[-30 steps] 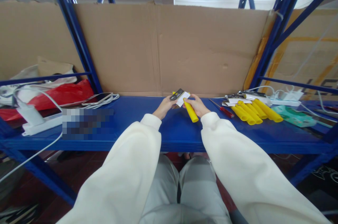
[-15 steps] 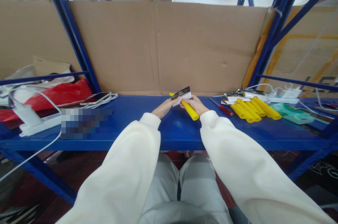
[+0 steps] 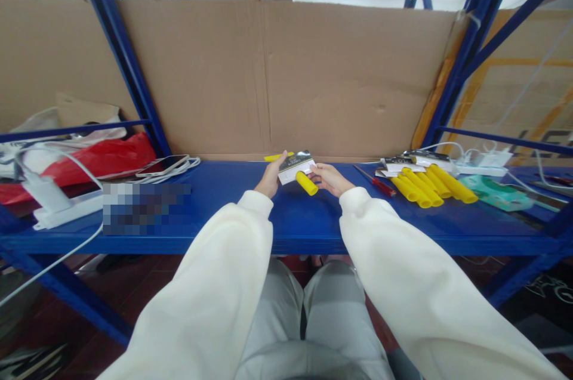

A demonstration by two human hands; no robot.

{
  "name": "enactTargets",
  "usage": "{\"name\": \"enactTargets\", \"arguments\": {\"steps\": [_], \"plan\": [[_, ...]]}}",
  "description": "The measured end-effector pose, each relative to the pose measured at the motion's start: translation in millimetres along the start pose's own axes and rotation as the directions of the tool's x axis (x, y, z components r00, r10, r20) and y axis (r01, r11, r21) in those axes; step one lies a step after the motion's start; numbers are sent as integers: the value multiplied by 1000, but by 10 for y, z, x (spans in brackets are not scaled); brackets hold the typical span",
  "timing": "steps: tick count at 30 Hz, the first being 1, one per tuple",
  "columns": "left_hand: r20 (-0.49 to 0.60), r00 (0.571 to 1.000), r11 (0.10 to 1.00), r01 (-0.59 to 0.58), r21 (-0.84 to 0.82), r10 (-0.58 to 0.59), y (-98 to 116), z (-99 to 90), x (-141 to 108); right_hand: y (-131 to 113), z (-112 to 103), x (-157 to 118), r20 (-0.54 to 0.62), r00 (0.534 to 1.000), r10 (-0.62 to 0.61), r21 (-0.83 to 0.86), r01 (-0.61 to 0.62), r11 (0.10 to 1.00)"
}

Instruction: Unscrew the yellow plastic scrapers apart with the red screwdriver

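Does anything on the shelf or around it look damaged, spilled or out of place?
Nothing looks spilled or broken. Two minor things: the white cable lies in a loose tangle by the phone, which looks untidy, and the cardboard has a small dent right of centre.

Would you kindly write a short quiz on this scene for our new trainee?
1. Which lies between the right hand and the row of yellow rolls?
A) a green packet
B) a red-handled tool
C) a phone
2. True or false: the red bag lies on the same side of the hands as the row of yellow rolls.
3. Fill in the blank: the left hand holds a card that is partly black and partly ____.
Key: 1 B; 2 false; 3 white.
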State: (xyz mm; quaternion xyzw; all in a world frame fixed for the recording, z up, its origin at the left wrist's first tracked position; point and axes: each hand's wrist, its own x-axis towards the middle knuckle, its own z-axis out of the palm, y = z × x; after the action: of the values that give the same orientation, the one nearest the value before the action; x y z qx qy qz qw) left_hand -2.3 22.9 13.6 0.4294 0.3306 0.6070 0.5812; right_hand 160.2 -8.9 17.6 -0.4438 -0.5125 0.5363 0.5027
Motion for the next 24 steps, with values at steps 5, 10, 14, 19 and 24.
{"name": "enactTargets", "arguments": {"steps": [5,10,14,19,24], "plan": [[-309,950,997,-58,-45,41,84,-96,17,-4,-45,41,23,999,-30,-30,30,999],[-477,873,995,-100,18,97,64,-124,36,0,-74,67,42,999,-27,-45,28,999],[-537,832,990,-135,46,138,59,-148,62,-1,-72,61,81,996,-46,-8,47,999],[-599,794,995,-76,69,102,122,-187,69,-41,-149,78,-34,994,-107,23,108,994],[-501,863,993,-5,120,65,105,-135,3,-70,-369,148,-382,920,-91,7,102,995]]}}
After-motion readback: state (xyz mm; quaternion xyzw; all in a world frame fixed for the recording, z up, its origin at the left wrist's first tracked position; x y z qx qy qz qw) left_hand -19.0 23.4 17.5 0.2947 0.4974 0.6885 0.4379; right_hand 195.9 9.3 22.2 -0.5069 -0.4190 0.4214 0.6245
